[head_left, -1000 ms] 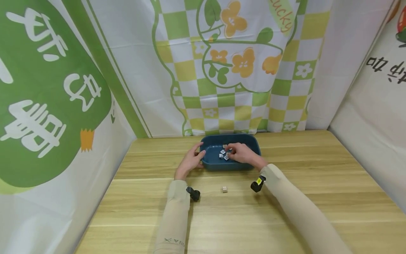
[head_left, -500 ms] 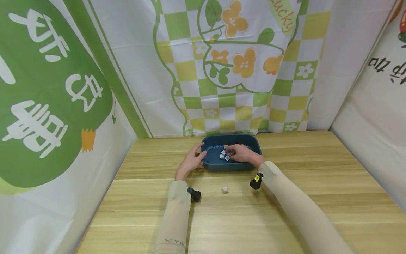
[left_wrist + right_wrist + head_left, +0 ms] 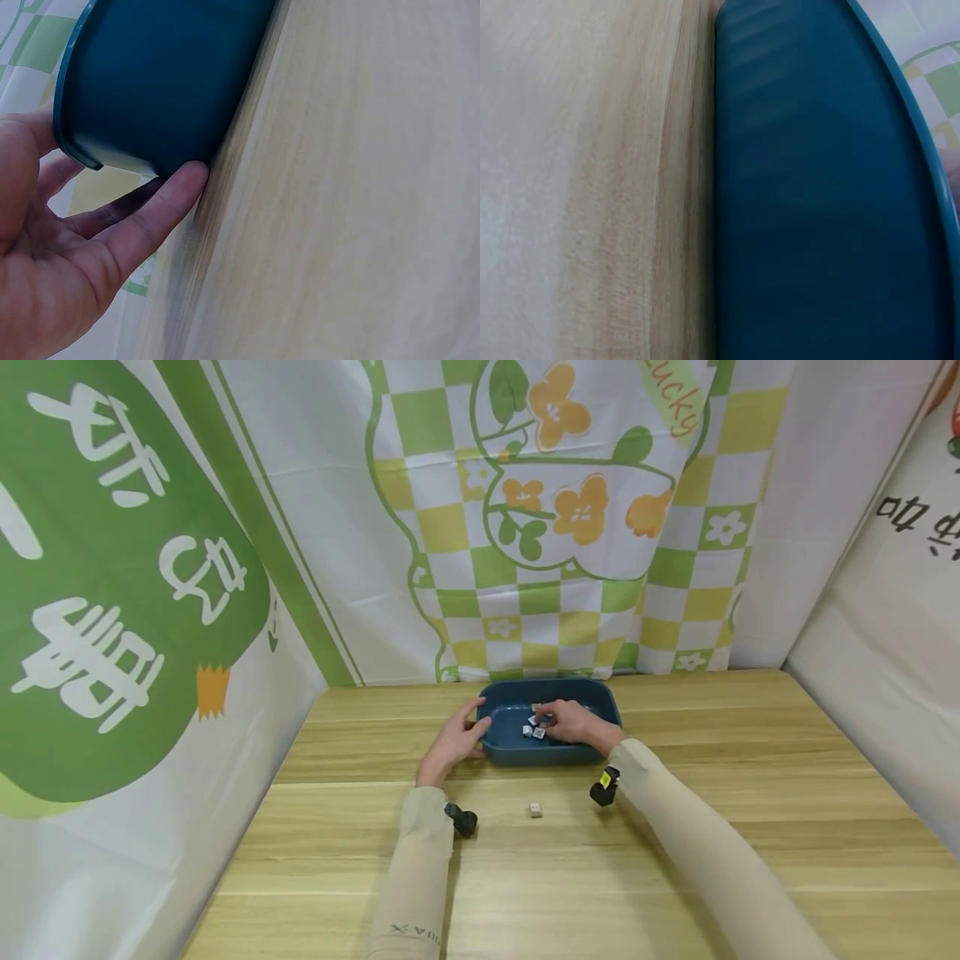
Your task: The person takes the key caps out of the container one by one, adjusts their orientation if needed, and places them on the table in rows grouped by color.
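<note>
My left hand (image 3: 453, 739) holds the left end of a dark blue plastic bin (image 3: 547, 755), thumb over the rim and the other fingers outside. In the left wrist view, fingertips (image 3: 193, 176) reach its lower corner near the tabletop. My right hand (image 3: 572, 721) reaches down inside the bin with bent fingers, right at several small white cubes (image 3: 539, 732) with dark marks. I cannot tell whether it pinches one, as the fingers cover part of the group. In the right wrist view mostly the bin's outer wall (image 3: 825, 195) shows.
One small white cube (image 3: 534, 810) lies on the wooden table (image 3: 570, 877) in front of the bin, between the forearms. A patterned curtain (image 3: 555, 602) hangs close behind the bin. Cloth walls stand left and right of the table. Each wrist wears a small black camera.
The right fingers have shifted slightly among the cubes, and one cube that showed fully is now partly covered by a fingertip. The left hand keeps its hold on the bin.
</note>
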A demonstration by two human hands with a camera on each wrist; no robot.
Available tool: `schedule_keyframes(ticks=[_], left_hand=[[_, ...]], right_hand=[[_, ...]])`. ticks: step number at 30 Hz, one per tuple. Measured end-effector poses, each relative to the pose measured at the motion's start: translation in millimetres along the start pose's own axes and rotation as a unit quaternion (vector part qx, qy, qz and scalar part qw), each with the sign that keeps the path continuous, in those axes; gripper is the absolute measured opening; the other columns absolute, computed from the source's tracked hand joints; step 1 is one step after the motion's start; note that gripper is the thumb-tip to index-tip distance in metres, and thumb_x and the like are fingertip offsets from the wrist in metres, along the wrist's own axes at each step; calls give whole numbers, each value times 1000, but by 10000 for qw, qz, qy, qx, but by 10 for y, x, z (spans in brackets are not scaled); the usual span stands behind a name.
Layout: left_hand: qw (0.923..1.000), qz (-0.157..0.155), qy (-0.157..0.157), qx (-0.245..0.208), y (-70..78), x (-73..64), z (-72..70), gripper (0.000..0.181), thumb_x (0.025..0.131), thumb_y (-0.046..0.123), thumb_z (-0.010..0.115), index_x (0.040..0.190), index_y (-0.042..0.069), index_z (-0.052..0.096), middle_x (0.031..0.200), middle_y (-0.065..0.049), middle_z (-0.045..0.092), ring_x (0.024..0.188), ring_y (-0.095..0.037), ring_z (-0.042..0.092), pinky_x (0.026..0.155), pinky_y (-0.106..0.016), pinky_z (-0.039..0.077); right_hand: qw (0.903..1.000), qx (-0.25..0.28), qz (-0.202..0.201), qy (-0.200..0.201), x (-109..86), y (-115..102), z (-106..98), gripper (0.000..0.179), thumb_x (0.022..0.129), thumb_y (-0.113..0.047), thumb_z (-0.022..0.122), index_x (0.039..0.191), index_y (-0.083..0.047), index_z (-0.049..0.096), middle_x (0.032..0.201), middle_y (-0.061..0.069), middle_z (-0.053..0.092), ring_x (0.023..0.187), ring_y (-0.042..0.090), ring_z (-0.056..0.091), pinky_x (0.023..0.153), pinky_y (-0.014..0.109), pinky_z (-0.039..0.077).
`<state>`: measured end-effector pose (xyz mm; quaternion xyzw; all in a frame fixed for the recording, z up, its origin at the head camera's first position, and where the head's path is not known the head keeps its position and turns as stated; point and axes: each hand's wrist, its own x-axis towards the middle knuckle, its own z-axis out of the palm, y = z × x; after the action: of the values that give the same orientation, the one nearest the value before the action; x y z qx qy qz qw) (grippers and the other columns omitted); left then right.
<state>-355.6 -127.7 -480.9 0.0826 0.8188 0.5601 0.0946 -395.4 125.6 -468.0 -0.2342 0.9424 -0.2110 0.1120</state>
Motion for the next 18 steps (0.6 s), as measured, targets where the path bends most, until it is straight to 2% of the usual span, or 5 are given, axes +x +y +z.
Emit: schedule_keyframes(ticks=[3, 6, 14, 18], left_hand=[[10000, -1, 9, -7, -8, 1, 0, 54, 103, 31, 52, 154, 27, 33, 127, -25, 57, 78, -27, 70, 70, -39, 60], [10000, -11, 42, 8, -6, 1, 0, 54, 103, 31, 52, 153, 28, 34, 125, -25, 58, 77, -28, 70, 70, -39, 60], [10000, -58, 54, 27, -18, 14, 9, 53, 103, 33, 53, 152, 30, 35, 126, -23, 58, 78, -30, 70, 71, -39, 60], [10000, -67, 63, 17, -16, 16, 14, 53, 103, 32, 52, 152, 30, 35, 125, -23, 58, 78, -30, 70, 72, -39, 60]], right_hand=[[10000, -5, -4, 12, 6, 11, 8, 28, 94, -7, 57, 120, -11, 68, 119, 14, 69, 81, 16, 64, 69, 30, 49], [10000, -14, -26, -6, 8, 13, 15, 28, 94, -8, 58, 120, -12, 67, 119, 14, 69, 82, 16, 64, 69, 30, 50], [10000, -26, -74, -15, 14, 1, 15, 24, 94, -8, 59, 115, -11, 68, 138, 14, 59, 88, 19, 66, 74, 33, 52], [10000, -51, -45, -68, 26, 5, 31, 24, 94, -9, 59, 116, -12, 69, 137, 14, 60, 97, 22, 68, 79, 36, 54]])
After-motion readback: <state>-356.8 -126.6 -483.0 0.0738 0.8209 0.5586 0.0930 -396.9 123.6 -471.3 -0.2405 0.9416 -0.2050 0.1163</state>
